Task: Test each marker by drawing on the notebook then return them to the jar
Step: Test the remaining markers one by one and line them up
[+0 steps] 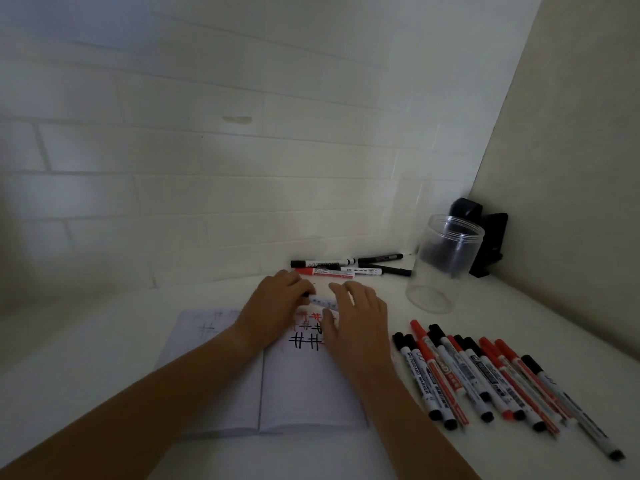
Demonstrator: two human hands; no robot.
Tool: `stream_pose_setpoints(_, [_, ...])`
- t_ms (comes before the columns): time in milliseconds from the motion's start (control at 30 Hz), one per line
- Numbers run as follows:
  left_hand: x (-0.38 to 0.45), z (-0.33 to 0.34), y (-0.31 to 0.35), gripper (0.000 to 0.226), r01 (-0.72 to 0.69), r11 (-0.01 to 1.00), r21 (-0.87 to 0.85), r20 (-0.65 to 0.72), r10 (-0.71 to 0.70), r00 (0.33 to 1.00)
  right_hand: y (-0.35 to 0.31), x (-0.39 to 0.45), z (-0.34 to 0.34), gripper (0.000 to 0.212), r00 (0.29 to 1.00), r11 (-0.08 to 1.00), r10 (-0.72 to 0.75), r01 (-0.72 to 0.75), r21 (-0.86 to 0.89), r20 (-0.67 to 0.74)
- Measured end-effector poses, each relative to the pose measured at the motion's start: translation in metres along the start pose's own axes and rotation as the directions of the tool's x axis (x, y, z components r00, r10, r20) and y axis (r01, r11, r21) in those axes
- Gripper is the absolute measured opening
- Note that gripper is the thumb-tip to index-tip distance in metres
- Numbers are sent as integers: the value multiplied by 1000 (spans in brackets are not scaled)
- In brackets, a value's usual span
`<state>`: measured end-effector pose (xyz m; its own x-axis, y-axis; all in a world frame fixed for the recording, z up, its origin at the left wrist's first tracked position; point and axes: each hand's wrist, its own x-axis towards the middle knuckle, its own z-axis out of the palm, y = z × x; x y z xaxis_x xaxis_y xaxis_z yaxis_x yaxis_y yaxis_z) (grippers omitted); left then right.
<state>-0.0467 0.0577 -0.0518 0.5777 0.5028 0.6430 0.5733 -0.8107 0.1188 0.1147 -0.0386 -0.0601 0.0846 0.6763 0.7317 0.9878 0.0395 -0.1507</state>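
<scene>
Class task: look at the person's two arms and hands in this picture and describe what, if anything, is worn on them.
Both forearms are bare up to the picture's edge: no sleeves show. The left hand and right hand wear no gloves, and no watch, bracelet or ring is visible, though the dim light hides fine detail.

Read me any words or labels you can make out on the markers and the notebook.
"WHITEBOARD MARKER": on the barrel of the black-capped marker at the left end of the row.
Other marker labels: too blurred to read.
Notebook: no words, only red and black hash marks.
Jar: no label visible.
</scene>
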Motion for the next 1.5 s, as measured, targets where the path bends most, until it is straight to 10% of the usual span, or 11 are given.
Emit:
stream_pose_setpoints(433, [-40,-25,17,14,-87,996,14,79,86,993,-13,-19,-11,28,969,977,-214,210,49,122])
stream_pose_setpoints(800, [-57,-27,7,29,157,985,-74,62,-153,986,-11,-18,-21,57,974,995,69,-84,60,215])
stream_pose_setpoints(933, [-57,-24,1,27,209,975,-78,132,-198,971,-6,-16,-26,21,996,945,78,-88,315,44])
stream_pose_setpoints(1067, [-56,-22,-1,24,259,962,-85,167,-243,956,1,-15,-22,37,965,791,260,-238,563,43])
stream_pose_setpoints(1233, [-55,-24,2,13,297,950,-99,169,-278,946,2,-13,-32,9,935,719,322,-346,603,152])
stream_pose_setpoints(1500, [-54,-25,0,27,299,946,-123,180,-275,945,5,-12,-30,28,844,571,388,-536,622,371])
